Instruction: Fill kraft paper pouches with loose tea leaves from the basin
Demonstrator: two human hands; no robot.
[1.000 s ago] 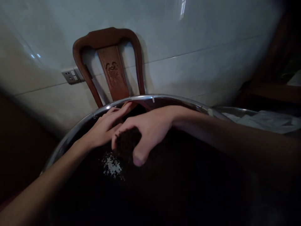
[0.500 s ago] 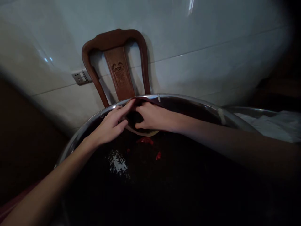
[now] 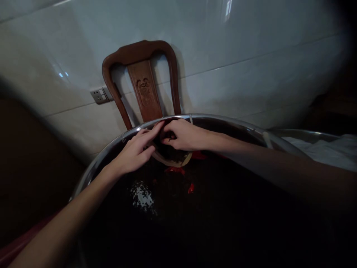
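My left hand [image 3: 138, 150] lies along the left side of a round container [image 3: 170, 162] with a pale rim, fingers stretched forward and thumb bent against the near side. Over the container's mouth, my right hand [image 3: 181, 136] has its thumb and fingertips drawn together. Something small and dark shows at those fingertips, too dim to name. Dark loose material [image 3: 174, 153] fills part of the container. Just in front of it lie red pieces [image 3: 191, 188] of unclear kind.
A big round dark surface with a shiny metal rim [image 3: 231, 120] surrounds the work. On it shows a speckled whitish patch [image 3: 143, 197]. Behind stand a carved wooden chair [image 3: 145, 89] and a tiled wall with a socket [image 3: 99, 96]. White cloth [image 3: 329, 150] lies at right.
My right hand has lifted slightly out of the container and its fingertips have come together, so more of the inside shows. My left hand keeps its place. The view has shifted a little.
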